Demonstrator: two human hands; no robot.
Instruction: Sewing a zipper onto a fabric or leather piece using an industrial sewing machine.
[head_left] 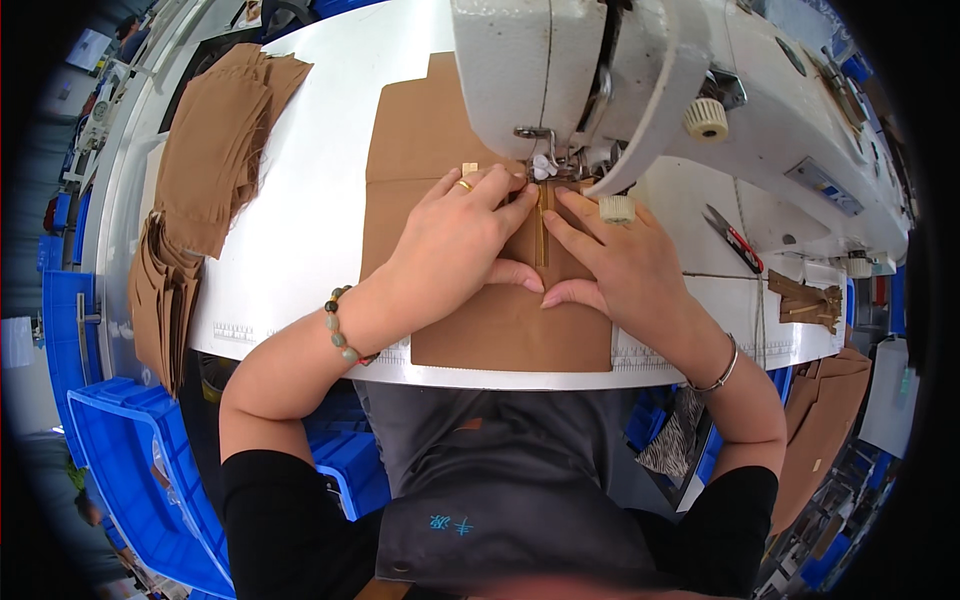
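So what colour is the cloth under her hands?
Brown cloth, seen best in the head view.

Both hands, left (455, 240) and right (610, 262), press flat, fingertips meeting.

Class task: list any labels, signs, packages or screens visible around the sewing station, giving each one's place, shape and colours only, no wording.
Plate label: on the sewing machine's white body, right side; narrow grey-blue rectangle.
Printed mark: on the person's dark apron, bottom centre; small, light blue.
Ruler markings: along the white table's near edge; fine grey ticks.
No packages or screens can be made out.
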